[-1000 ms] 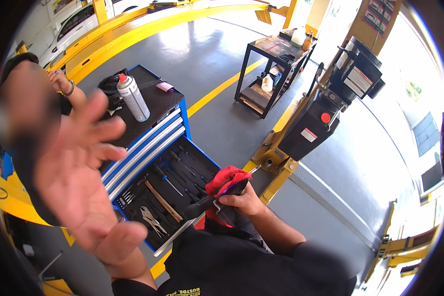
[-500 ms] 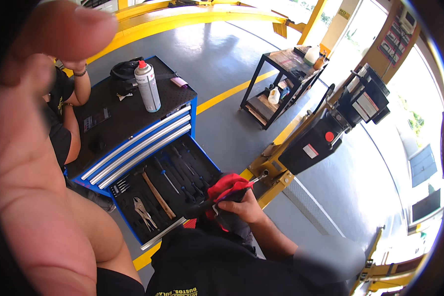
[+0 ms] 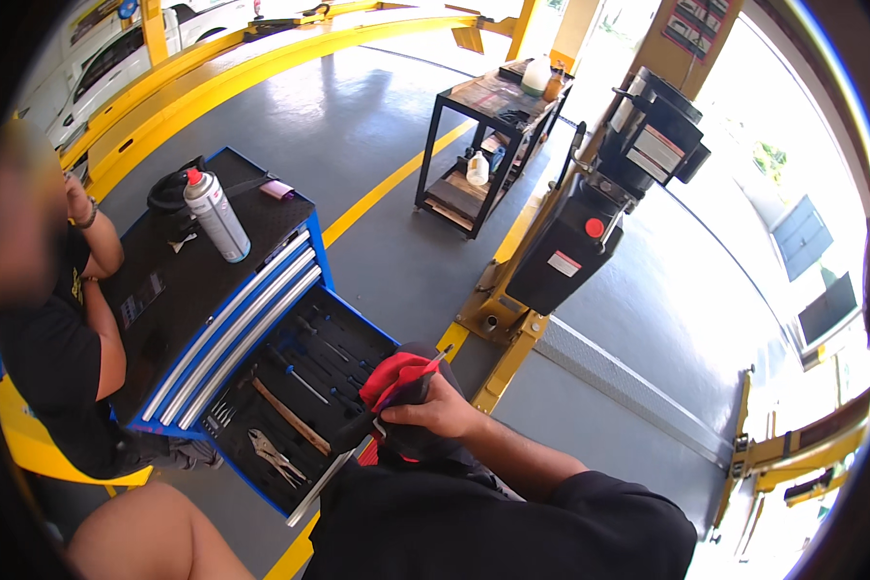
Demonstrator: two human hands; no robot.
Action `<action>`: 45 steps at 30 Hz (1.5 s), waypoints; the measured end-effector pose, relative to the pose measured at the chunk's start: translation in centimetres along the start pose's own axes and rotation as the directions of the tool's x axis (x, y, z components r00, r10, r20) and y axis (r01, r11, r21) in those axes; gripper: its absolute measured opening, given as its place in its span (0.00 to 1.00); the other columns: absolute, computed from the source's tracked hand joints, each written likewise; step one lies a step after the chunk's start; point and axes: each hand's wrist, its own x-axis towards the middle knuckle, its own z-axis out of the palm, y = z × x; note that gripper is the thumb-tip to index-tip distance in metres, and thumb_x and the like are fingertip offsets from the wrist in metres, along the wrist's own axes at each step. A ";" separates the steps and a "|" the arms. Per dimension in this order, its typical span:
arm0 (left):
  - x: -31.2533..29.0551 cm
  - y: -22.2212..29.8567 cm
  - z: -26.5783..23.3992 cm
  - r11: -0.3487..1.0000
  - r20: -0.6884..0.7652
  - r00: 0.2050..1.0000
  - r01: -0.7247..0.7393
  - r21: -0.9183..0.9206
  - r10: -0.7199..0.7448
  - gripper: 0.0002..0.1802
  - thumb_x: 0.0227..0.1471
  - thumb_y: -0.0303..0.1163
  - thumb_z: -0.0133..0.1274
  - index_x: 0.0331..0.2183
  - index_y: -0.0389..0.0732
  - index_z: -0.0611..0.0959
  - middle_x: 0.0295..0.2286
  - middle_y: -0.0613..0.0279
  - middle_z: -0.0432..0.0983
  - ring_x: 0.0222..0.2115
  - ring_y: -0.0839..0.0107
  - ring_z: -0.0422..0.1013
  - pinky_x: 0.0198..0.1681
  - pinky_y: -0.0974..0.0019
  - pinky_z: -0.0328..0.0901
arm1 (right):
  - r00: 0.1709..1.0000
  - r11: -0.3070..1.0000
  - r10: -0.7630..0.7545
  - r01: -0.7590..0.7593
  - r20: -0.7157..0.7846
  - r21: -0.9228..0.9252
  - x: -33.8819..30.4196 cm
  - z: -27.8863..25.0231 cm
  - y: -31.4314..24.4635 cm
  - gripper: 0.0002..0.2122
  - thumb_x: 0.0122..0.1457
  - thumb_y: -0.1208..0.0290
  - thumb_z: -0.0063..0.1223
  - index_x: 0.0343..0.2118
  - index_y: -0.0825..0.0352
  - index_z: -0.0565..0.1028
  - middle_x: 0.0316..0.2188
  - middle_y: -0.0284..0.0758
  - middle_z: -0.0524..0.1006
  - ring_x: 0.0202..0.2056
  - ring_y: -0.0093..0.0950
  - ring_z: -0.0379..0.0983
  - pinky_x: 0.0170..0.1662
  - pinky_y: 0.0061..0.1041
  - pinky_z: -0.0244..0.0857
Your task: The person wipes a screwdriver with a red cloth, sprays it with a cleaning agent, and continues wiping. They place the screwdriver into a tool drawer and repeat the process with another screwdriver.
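Observation:
My right hand (image 3: pixel 437 408) is closed around a red cloth (image 3: pixel 394 380) bundled with dark material. A thin metal tip (image 3: pixel 448 352) sticks out beyond the cloth; what it belongs to is hidden. This bundle is held close to my body, over the near right corner of an open drawer (image 3: pixel 297 514). Inside the drawer lie locking pliers (image 3: pixel 275 456), a wooden-handled hammer (image 3: pixel 290 416) and several blue-and-black screwdrivers (image 3: pixel 304 379). Of my left arm only a bent part shows at the lower left; the hand is out of the picture.
The drawer belongs to a blue tool cabinet (image 3: pixel 169 387) with a spray can (image 3: pixel 217 217) on top. A person (image 3: pixel 58 338) stands at its left side. Beyond are a black cart (image 3: pixel 454 92), a yellow lift post with a black power unit (image 3: pixel 561 246), and yellow lift rails (image 3: pixel 261 72).
My left hand, large in front of the camera before, has left the picture. The view has shifted, so the cabinet and my right hand appear farther left. The right hand keeps its hold.

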 end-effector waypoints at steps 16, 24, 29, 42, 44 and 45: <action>1.2 2.1 0.5 0.978 0.263 0.955 -0.170 0.119 0.134 0.24 0.59 0.40 0.52 0.52 0.37 0.73 0.47 0.52 0.75 0.45 0.62 0.74 0.47 0.62 0.68 | 0.996 0.998 0.052 -0.054 0.073 0.031 1.7 1.7 2.4 0.16 0.57 0.76 0.68 0.47 0.64 0.77 0.39 0.27 0.80 0.43 0.18 0.75 0.50 0.23 0.69; 1.8 2.4 -1.0 0.974 0.252 0.959 -0.171 0.146 0.130 0.19 0.60 0.37 0.50 0.50 0.37 0.75 0.45 0.54 0.76 0.44 0.62 0.74 0.47 0.62 0.68 | 0.988 0.982 0.125 -0.136 0.086 0.128 1.7 1.1 2.4 0.13 0.57 0.79 0.67 0.45 0.65 0.78 0.39 0.28 0.81 0.44 0.19 0.76 0.51 0.24 0.70; -1.9 3.2 -2.5 0.999 -0.137 0.990 -0.034 0.038 0.039 0.17 0.62 0.34 0.48 0.49 0.37 0.77 0.43 0.55 0.77 0.43 0.62 0.74 0.47 0.62 0.68 | 0.994 0.998 -0.035 0.030 0.101 0.050 1.6 1.1 1.2 0.15 0.54 0.80 0.68 0.44 0.66 0.79 0.42 0.30 0.80 0.46 0.21 0.76 0.53 0.26 0.69; -21.6 11.5 16.6 -0.382 0.787 0.458 0.697 -0.606 -0.413 0.19 0.67 0.39 0.53 0.49 0.32 0.78 0.31 0.64 0.80 0.30 0.79 0.74 0.37 0.73 0.69 | 0.978 0.933 -0.203 0.204 -0.035 0.296 2.4 0.4 3.1 0.22 0.47 0.78 0.74 0.46 0.68 0.75 0.42 0.38 0.81 0.45 0.29 0.79 0.51 0.31 0.72; -21.1 11.3 16.1 -0.423 0.813 0.454 0.697 -0.579 -0.365 0.20 0.67 0.40 0.54 0.50 0.32 0.78 0.30 0.64 0.79 0.30 0.80 0.74 0.37 0.74 0.69 | 0.980 0.911 -0.193 0.194 -0.040 0.364 2.5 1.3 2.4 0.23 0.47 0.73 0.74 0.46 0.68 0.73 0.43 0.40 0.80 0.45 0.33 0.79 0.49 0.34 0.73; -20.8 11.4 15.9 -0.437 0.829 0.414 0.709 -0.553 -0.377 0.19 0.66 0.39 0.56 0.49 0.32 0.78 0.30 0.65 0.79 0.31 0.80 0.74 0.37 0.74 0.69 | 0.980 0.897 -0.192 0.194 -0.045 0.398 2.7 1.8 1.9 0.24 0.48 0.71 0.74 0.45 0.68 0.72 0.43 0.41 0.79 0.44 0.34 0.79 0.48 0.35 0.74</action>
